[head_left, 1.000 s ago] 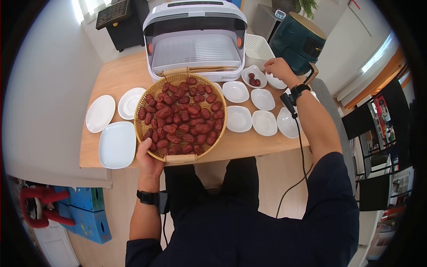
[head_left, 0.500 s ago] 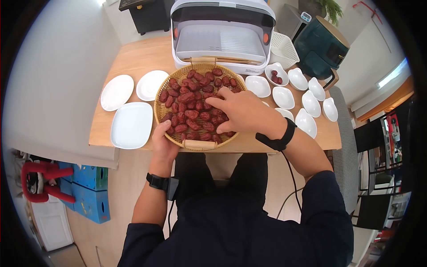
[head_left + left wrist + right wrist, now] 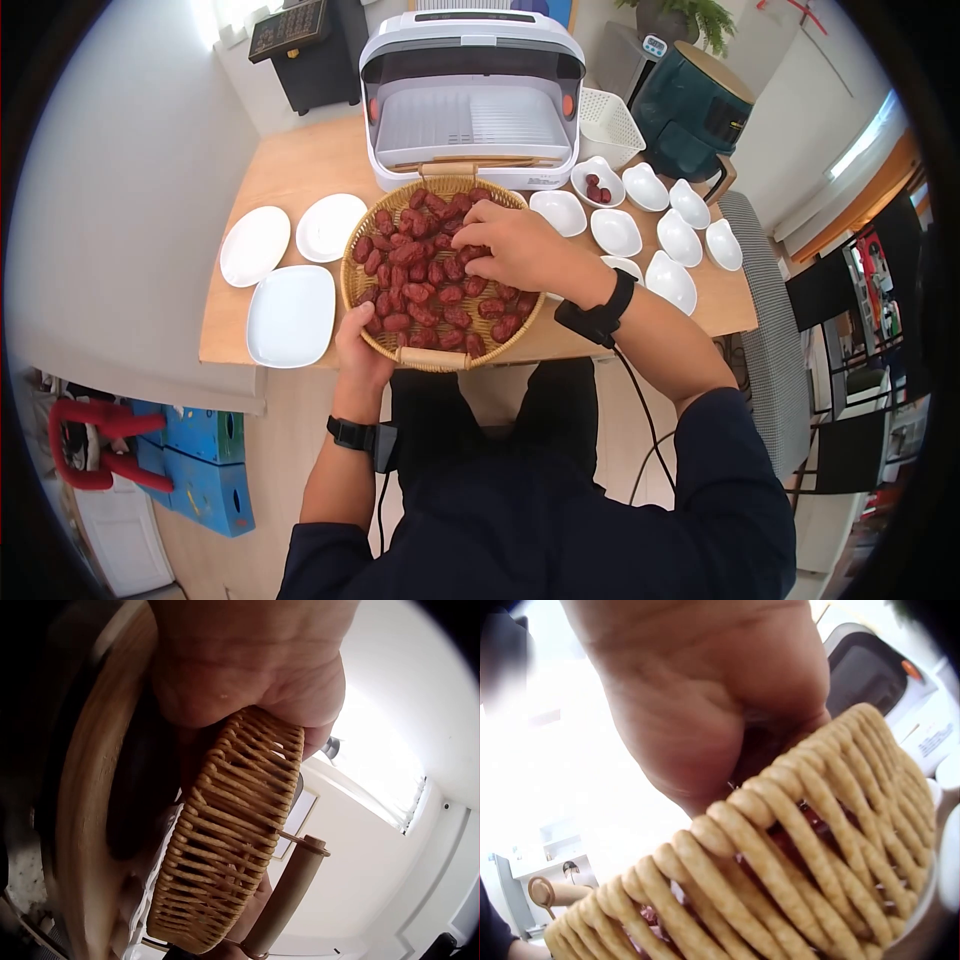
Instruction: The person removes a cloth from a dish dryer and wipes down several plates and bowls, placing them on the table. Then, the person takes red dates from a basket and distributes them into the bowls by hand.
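Observation:
A round wicker basket (image 3: 352,283) full of dark red dates (image 3: 409,254) is held above the table's front edge. The left hand (image 3: 362,345) grips its near left rim, thumb on top; in the left wrist view that hand (image 3: 247,675) covers part of the woven side (image 3: 225,817). Over the right part of the basket is the right hand (image 3: 535,250), its curved fingers down among the dates. Whether they pinch one is hidden. From the right wrist view, the palm (image 3: 712,712) hangs behind the wicker wall (image 3: 780,855). A small white bowl (image 3: 581,179) holds several dates.
Several small white bowls (image 3: 615,232) stand at the right. Three white plates, one of them square (image 3: 291,316), lie at the left. Behind the basket is a white appliance (image 3: 472,100), with a white perforated basket (image 3: 609,125) and a green air fryer (image 3: 690,110) to its right.
The right hand has come from beside the bowl of dates to the wicker basket, and its fingers have drawn closer together among the dates. The left hand keeps its hold; the head view has shifted.

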Demonstrator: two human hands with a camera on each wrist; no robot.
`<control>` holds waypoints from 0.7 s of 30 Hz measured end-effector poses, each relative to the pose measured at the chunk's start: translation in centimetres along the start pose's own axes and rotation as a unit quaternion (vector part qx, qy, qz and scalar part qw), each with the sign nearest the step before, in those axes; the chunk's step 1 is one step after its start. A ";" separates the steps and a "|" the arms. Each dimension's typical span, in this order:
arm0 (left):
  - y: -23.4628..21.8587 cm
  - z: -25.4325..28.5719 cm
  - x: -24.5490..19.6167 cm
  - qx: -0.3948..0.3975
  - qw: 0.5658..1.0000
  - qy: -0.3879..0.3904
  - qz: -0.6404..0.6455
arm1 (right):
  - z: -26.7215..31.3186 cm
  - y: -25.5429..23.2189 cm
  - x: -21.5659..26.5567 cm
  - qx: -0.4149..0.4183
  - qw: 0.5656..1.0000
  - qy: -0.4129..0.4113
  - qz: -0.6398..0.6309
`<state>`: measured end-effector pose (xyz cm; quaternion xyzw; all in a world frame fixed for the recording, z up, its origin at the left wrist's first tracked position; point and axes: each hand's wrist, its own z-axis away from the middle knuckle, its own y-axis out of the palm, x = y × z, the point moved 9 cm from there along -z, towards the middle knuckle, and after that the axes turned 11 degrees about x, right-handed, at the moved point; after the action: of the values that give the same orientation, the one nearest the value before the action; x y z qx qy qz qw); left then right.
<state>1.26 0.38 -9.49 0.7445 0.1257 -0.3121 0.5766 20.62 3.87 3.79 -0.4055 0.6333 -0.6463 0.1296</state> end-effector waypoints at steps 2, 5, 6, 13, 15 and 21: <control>0.0 -0.1 0.0 0.007 1.000 0.007 0.001 | 0.1 -0.5 -0.7 -0.021 0.999 0.007 -0.044; 0.5 -0.3 -0.1 0.016 1.000 0.020 0.018 | 1.2 -2.1 -1.5 -0.062 0.992 0.002 -0.106; 0.5 -0.2 -0.2 0.012 1.000 0.021 0.011 | 1.9 -3.5 -1.8 -0.087 0.987 0.018 -0.132; -0.5 0.0 -0.2 -0.007 0.999 0.038 -0.007 | 10.6 -12.6 -19.4 -0.147 0.950 0.256 -0.097; -0.8 0.0 -0.1 -0.006 0.999 0.039 -0.002 | 13.4 -12.9 -26.0 -0.127 0.947 0.283 -0.089; -0.5 0.1 0.0 -0.005 0.999 0.049 -0.009 | 15.7 -9.7 -35.0 0.014 0.928 0.373 0.016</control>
<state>0.95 0.47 -9.87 0.7550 0.1617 -0.2796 0.5706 57.10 18.12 -1.91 -0.1236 0.6334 -0.7573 -0.1002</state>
